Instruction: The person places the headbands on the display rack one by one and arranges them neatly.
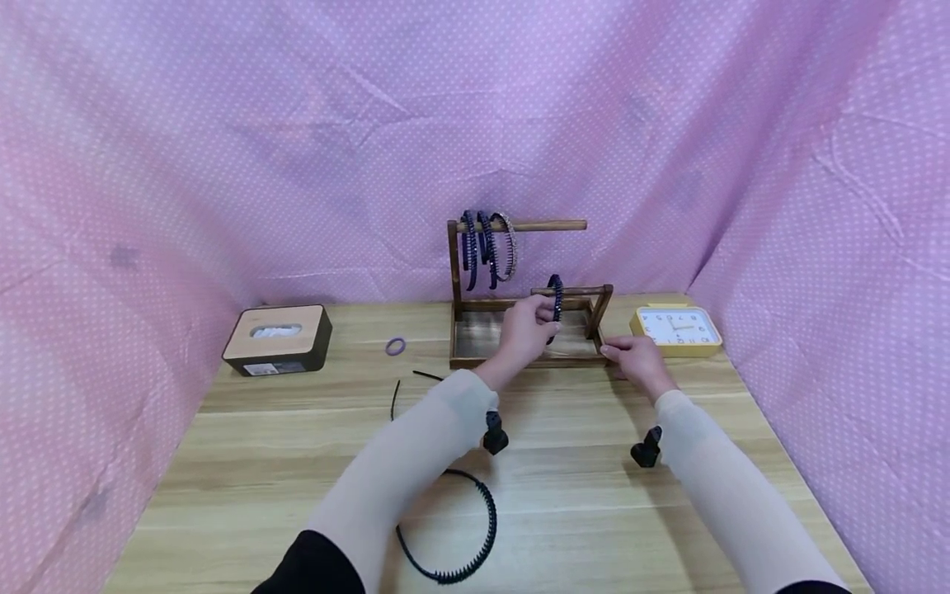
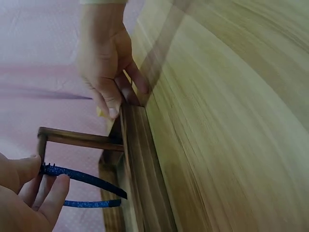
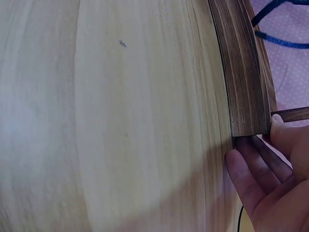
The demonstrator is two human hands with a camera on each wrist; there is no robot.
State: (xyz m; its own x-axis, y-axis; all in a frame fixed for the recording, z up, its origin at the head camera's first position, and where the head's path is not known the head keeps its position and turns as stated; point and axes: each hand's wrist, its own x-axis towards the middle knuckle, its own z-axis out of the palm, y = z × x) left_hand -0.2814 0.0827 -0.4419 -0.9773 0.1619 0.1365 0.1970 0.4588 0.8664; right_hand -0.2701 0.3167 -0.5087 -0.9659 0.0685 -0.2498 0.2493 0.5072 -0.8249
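A dark wooden headband stand point(image 1: 475, 361) has a shallow tray, a tall post with an upper bar point(image 1: 552, 224), and a shorter lower bar point(image 1: 582, 290) on the right. My left hand point(image 1: 524, 332) pinches a dark blue toothed headband point(image 2: 89, 179) that hangs at the lower bar, its two ends reaching toward the tray in the left wrist view. With thumb and fingers, my right hand point(image 3: 275, 179) grips the tray's right front corner. Several headbands point(image 1: 487, 247) hang at the left of the upper bar, one of them pale and beaded.
Black headbands point(image 1: 490, 511) lie on the table, partly hidden by my left forearm. A purple hair tie point(image 1: 396, 346) lies left of the stand, and a tissue box point(image 1: 315, 338) farther left. A yellow clock point(image 1: 693, 351) is right of the stand. Pink dotted cloth point(image 1: 356, 165) surrounds the table.
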